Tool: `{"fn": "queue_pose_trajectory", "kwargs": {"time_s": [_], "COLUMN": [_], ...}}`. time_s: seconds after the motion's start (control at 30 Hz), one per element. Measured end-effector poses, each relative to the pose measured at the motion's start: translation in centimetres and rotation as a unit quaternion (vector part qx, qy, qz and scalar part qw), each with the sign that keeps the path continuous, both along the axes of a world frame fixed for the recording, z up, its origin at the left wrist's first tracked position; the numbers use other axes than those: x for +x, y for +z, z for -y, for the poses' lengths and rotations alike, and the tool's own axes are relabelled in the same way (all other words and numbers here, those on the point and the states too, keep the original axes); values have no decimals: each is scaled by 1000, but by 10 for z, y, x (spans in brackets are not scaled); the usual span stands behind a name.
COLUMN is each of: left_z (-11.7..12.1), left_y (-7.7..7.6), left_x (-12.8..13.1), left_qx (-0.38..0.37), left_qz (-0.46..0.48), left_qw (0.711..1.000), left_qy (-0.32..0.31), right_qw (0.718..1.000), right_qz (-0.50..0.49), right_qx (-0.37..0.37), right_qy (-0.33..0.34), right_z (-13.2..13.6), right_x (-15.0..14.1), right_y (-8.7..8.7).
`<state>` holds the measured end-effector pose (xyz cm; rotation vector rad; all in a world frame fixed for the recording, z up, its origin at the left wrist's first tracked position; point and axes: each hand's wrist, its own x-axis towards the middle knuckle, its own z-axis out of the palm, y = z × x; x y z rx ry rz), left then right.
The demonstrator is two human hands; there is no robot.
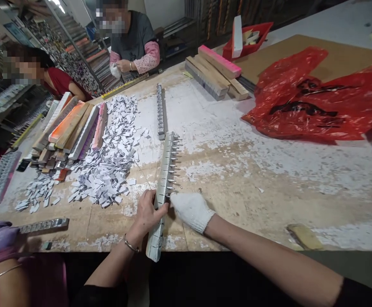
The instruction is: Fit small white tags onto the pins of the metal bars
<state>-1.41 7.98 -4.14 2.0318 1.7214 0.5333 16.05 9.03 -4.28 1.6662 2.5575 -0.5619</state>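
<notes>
My left hand (149,212), bare with a bangle at the wrist, is closed round the lower part of a long pale bar (164,175). Dark lines cross the bar at even steps, and a row of thin metal pins (174,160) sticks out of its right side. The bar's near end juts over the table's front edge. My right hand (190,210), in a white knit glove, is at the bar's right side by the lowest visible pins. Its fingertips are pinched there; what they hold, if anything, is too small to make out. Beyond the bar's far end lies a metal strip (160,111).
Left of the bar spreads a heap of small white pieces (109,170), beside stacked wooden bars (69,128). A red plastic bag (313,98), more bars (208,79) and a red bin (262,32) are to the right. Co-workers sit across and at my left, near another metal strip (45,225).
</notes>
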Motion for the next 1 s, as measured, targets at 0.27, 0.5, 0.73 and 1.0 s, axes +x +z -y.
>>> {"fn": "queue_pose_trajectory", "kwargs": {"time_s": [0.27, 0.5, 0.73, 1.0], "left_z": [3, -22, -85, -17], "left_y": [-9, 16, 41, 53], "left_x": [1, -31, -74, -24], "left_qx": [26, -31, -18, 4], "left_qz": [30, -71, -220, 143], "left_qw": [999, 996, 974, 989], "left_qy": [-30, -46, -45, 35], "right_qw": [999, 999, 996, 967], "right_qz": [-4, -7, -75, -235], "right_qx": [4, 15, 40, 97], "right_qy": [51, 31, -25, -24], "right_z": [-12, -3, 23, 39], "right_x": [-11, 6, 33, 22], "right_y": [-11, 0, -8, 19]}}
